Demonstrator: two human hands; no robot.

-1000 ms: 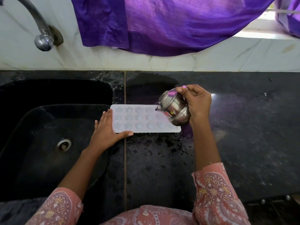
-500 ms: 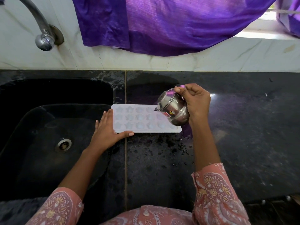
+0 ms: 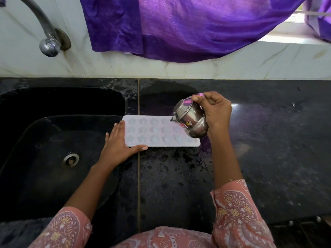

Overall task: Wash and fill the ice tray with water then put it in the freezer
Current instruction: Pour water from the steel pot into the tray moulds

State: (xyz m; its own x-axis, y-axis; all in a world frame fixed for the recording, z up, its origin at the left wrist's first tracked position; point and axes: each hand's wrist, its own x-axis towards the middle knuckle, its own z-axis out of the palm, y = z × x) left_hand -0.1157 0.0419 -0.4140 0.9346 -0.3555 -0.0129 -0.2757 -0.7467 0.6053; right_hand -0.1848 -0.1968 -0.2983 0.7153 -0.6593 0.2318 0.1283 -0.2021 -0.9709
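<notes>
Head view: white plastic ice tray with star-shaped moulds [image 3: 154, 134] lies flat on wet black stone counter [image 3: 268, 140], left end just beside black sink [image 3: 53, 140]. Left hand [image 3: 116, 145]: grip apart, fingers straight, braced against tray's left end. Right hand [image 3: 217, 111]: grip clamped on small round steel pot [image 3: 191, 122], tilted, mouth over tray's right part.

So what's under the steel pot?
The right end of the ice tray, on the black counter. Moulds beneath the steel pot are covered; their fill cannot be seen.
</notes>
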